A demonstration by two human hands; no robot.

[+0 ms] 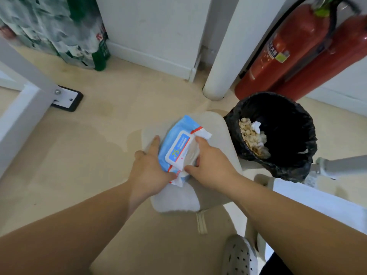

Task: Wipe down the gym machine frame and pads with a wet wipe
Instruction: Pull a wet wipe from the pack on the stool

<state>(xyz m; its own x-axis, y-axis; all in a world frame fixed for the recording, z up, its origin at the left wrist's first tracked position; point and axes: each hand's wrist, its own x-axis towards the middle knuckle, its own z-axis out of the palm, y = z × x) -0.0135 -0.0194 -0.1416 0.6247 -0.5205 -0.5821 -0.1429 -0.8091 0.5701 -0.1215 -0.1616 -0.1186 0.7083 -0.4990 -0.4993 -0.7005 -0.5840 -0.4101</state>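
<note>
Our wipe pack lies on the grey pad, close to its left edge, with pad showing all around it. Our left hand steadies the pack's left side, index finger stretched along that edge and thumb pressed on the crimped lower end. Our right hand curls over the pack's right side, fingers and thumb closed on a translucent flap. A white wipe sticks out just past those fingertips; we cannot tell whether they pinch it.

The bin, lined with a black bag, touches the pad's right edge. Behind it stand a white post and two red fire extinguishers. Bare beige floor lies to the left, reaching to the white machine frame and its black foot. Wrapped green bottles stand far left by the wall. A grey perforated shoe sits below the pad.

The pack's white label reads "75" in yellow-green; the smaller print is too fine to read. The extinguisher's label and the red marks on the bottle wrap are blurred.
</note>
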